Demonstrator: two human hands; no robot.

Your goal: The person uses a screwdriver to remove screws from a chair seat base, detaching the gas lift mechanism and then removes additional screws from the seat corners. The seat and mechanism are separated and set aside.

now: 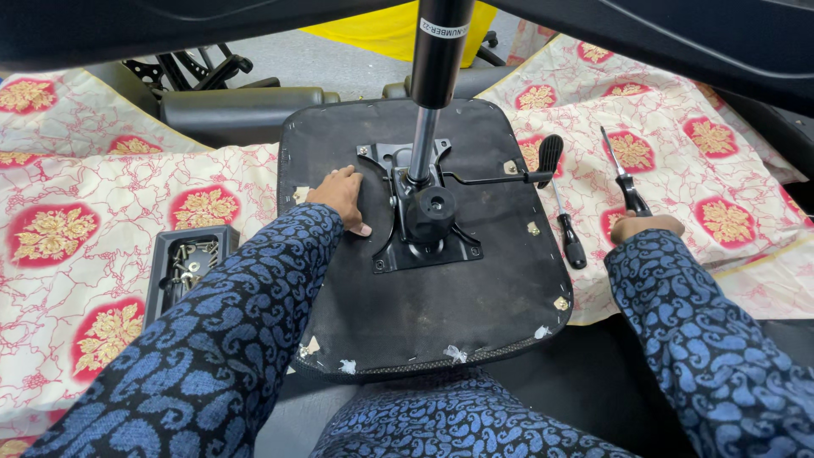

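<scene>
An upturned black chair seat lies in front of me with a black metal mechanism plate bolted to its middle. A gas-lift cylinder stands up from the plate, and a lever with a black paddle handle sticks out to the right. My left hand rests flat on the seat, touching the plate's left edge. My right hand grips a screwdriver with its shaft pointing up and away, over the patterned cloth right of the seat.
A second black-handled screwdriver lies on the cream and red patterned cloth beside the seat's right edge. A black tray of screws sits at the left. Black chair parts lie behind; a yellow object is farther back.
</scene>
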